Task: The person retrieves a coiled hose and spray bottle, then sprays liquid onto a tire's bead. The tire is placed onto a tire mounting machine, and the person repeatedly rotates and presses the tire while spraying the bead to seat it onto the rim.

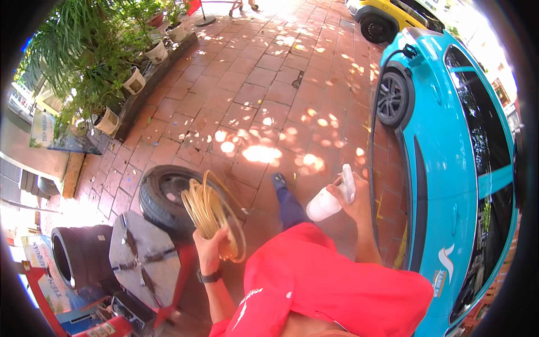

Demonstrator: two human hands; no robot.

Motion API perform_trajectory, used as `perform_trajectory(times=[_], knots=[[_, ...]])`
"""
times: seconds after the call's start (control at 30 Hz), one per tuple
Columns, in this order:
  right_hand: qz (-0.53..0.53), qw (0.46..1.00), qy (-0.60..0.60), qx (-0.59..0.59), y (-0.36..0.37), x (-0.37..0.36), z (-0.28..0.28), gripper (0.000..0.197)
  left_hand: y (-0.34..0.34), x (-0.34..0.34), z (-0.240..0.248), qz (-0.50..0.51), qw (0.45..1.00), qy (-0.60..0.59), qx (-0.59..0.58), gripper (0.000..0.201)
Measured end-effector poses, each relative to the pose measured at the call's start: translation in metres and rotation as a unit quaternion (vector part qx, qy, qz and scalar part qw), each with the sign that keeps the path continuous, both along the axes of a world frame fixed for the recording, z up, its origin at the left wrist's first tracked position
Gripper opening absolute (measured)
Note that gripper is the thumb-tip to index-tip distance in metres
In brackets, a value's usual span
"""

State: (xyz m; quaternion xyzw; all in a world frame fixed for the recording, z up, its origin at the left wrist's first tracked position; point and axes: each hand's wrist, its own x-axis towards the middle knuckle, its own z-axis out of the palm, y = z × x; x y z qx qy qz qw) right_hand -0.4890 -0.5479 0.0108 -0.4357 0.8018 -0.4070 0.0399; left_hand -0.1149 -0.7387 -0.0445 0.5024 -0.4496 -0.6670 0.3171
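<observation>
My left hand [209, 248] is closed round a coil of yellowish, see-through hose [203, 209]. One loop of the hose sticks up above the coil, and others hang below my fingers. In my right hand [357, 203] is a white spray bottle [323, 205], tilted, with its pale trigger head toward the top and its body slanting down to the left. Past the hose coil, a tire on a wheel rim [168, 191] stands partly hidden by the loops.
A tire changer's metal turntable [143, 258] is at lower left, with a loose tire [81, 255] beside it. A turquoise car [438, 140] with a cable [373, 140] plugged in lines the right. Potted plants [135, 81] edge the brick paving [252, 84]; a yellow car [387, 17] stands farther off.
</observation>
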Motion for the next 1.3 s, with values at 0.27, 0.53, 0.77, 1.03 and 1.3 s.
perform_trajectory(times=[0.27, 0.53, 0.77, 1.03, 1.3], knots=[[0.141, 0.983, 0.078, 0.085, -0.36, -0.131, -0.002, 0.029, -0.155, -0.051, -0.075, 0.113, 0.991, -0.063, 0.036, 0.028], [0.345, 0.933, 0.103, 0.002, -0.691, -0.13, 0.031, 0.074, -0.223, -0.06, -0.143, 0.308, 0.941, -0.009, 0.143, 0.034], [0.453, 0.806, -0.381, -0.018, -0.848, 0.017, -0.001, 0.055, -0.298, -0.097, -0.174, 0.457, 0.868, 0.045, 0.189, 0.01], [0.68, 0.61, -0.359, 0.191, -0.962, 0.245, -0.023, 0.034, -0.298, -0.136, -0.145, 0.646, 0.732, 0.095, 0.195, 0.019], [0.845, 0.349, -0.343, 0.215, -0.967, 0.596, -0.092, 0.036, -0.375, -0.17, -0.2, 0.796, 0.497, 0.145, 0.314, 0.018]])
